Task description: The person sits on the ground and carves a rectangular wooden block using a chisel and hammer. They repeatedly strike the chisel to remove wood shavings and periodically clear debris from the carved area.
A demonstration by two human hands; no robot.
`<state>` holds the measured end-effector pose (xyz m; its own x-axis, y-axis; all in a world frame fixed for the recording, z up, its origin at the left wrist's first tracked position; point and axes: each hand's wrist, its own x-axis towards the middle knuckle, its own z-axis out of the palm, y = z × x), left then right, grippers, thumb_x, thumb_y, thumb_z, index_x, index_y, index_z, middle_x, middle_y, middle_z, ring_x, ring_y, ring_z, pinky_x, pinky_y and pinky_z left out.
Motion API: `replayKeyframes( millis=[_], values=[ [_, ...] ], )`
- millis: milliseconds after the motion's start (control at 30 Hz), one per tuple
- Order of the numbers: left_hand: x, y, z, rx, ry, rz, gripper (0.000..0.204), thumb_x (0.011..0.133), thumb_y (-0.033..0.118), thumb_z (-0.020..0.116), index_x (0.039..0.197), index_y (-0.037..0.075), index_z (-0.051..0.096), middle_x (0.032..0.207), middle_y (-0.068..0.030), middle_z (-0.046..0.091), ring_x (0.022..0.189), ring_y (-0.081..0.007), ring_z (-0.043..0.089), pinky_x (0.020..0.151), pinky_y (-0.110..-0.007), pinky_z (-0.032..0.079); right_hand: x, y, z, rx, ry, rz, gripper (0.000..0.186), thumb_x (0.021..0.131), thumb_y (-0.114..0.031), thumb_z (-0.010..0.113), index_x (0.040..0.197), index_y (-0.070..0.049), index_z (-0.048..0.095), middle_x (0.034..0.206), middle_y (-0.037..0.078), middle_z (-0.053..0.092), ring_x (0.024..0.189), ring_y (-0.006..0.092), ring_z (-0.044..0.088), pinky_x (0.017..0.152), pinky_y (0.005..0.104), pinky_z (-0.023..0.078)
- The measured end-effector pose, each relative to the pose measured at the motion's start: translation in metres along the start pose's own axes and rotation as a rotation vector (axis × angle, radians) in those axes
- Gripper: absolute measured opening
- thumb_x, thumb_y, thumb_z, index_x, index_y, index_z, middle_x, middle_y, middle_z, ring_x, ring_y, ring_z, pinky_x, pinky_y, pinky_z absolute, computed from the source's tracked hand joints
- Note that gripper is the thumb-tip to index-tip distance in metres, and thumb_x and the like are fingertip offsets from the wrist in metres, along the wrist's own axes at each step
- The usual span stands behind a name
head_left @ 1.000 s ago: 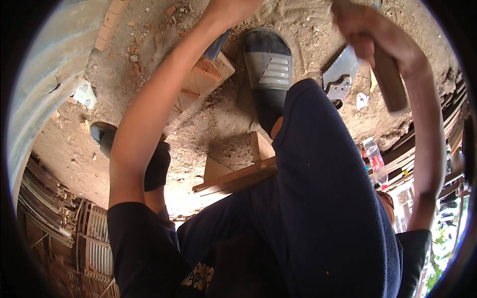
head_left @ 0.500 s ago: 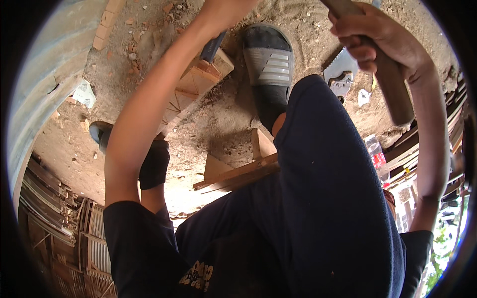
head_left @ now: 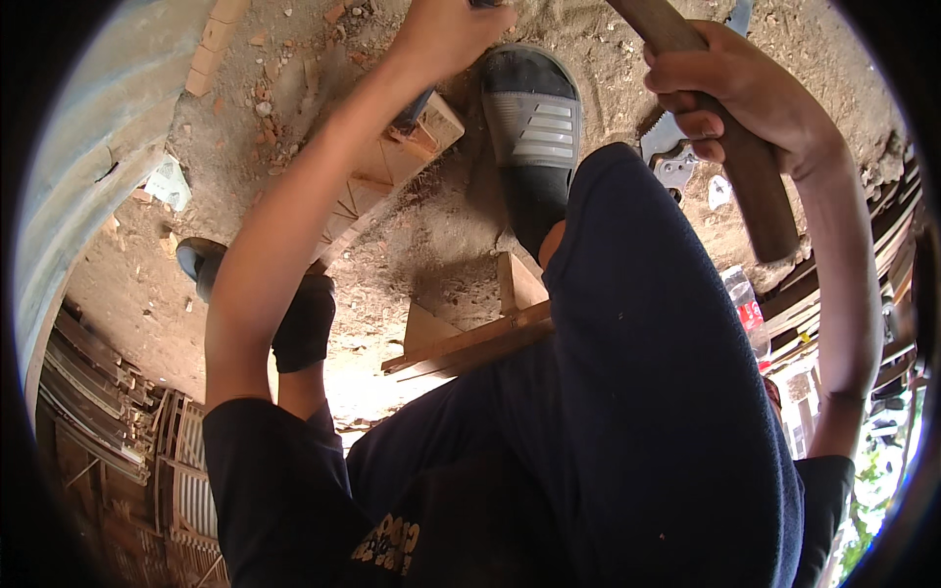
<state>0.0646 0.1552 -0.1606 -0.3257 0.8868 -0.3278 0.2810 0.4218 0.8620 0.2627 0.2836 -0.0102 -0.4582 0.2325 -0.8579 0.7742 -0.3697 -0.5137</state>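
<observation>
At the top edge my left hand [head_left: 446, 37] is closed around a dark chisel [head_left: 413, 111]. Its blade comes out below the fist and meets a cut in a wooden block [head_left: 377, 167] on the dirt. Dark pencil-like lines mark the block's face. My right hand [head_left: 730, 86], up at the right, wraps its fingers round a thick brown wooden stick [head_left: 760, 191], held in the air apart from the chisel. The stick's upper end runs out of the picture. Below the right hand lies a handsaw [head_left: 674, 157], partly hidden.
My sandalled foot [head_left: 531, 118] stands beside the block. Nearer my legs is a wooden stool-like piece [head_left: 470, 338]. A plastic bottle [head_left: 747, 314] lies at the right, near stacked boards [head_left: 799, 299]. Corrugated sheet [head_left: 98, 127] and bricks [head_left: 208, 49] border the left.
My left hand has come slightly lower into view, with the chisel still on the block. The stick in my right hand has shifted a little left and down.
</observation>
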Motion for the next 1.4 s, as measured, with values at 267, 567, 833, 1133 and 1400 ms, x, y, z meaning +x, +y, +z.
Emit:
replayKeyframes(
  millis=[267,567,833,1133,1400],
  values=[
    [0.001,0.006,0.001,0.032,-0.003,-0.071,0.021,0.078,0.017,0.059,0.067,0.000,0.057,0.055,-0.0040,0.053,0.052,-0.0149,0.049,0.051,-0.038,0.040,-0.008,-0.016,-0.024,0.334,0.263,0.039,0.012,0.091,-0.008,0.054,0.080,-0.006,0.049,0.063,-0.002,0.049,0.047,0.0031,0.045,0.040,0.0177,0.042],
    [-0.001,0.016,-0.073,-0.736,-0.024,-0.323,0.029,0.087,0.018,0.064,0.065,0.013,0.045,0.051,0.0073,0.036,0.037,-0.0041,0.028,0.033,-0.025,0.023,0.011,-0.001,-0.018,0.518,0.215,-0.003,0.010,0.090,-0.005,0.057,0.092,-0.005,0.047,0.067,-0.001,0.050,0.046,0.0030,0.047,0.037,0.0174,0.042],
    [-0.037,0.031,-0.107,0.589,-0.237,-0.244,0.061,0.072,0.054,0.076,0.095,-0.002,0.069,0.074,-0.0082,0.065,0.069,-0.0189,0.060,0.069,-0.032,0.048,0.054,0.073,0.014,0.782,0.036,0.009,0.013,0.093,-0.010,0.056,0.083,-0.007,0.049,0.065,-0.005,0.044,0.049,0.0001,0.042,0.042,0.0164,0.039],
    [-0.056,-0.008,-0.082,0.740,-0.638,-0.387,0.047,0.070,0.041,0.078,0.083,-0.002,0.062,0.070,-0.0064,0.060,0.064,-0.0181,0.056,0.064,-0.035,0.046,0.063,0.098,0.011,0.796,-0.003,0.044,0.010,0.093,-0.012,0.056,0.087,-0.008,0.049,0.068,-0.005,0.043,0.049,0.0001,0.040,0.041,0.0165,0.036],
    [-0.051,-0.012,-0.118,0.710,-0.149,-0.229,0.052,0.079,0.052,0.072,0.072,0.001,0.062,0.061,-0.0107,0.059,0.055,-0.0180,0.057,0.054,-0.035,0.044,0.060,0.100,0.020,0.812,-0.032,0.003,0.010,0.093,-0.014,0.056,0.086,-0.009,0.049,0.066,-0.006,0.042,0.049,0.0003,0.039,0.043,0.0165,0.037]
  ],
)
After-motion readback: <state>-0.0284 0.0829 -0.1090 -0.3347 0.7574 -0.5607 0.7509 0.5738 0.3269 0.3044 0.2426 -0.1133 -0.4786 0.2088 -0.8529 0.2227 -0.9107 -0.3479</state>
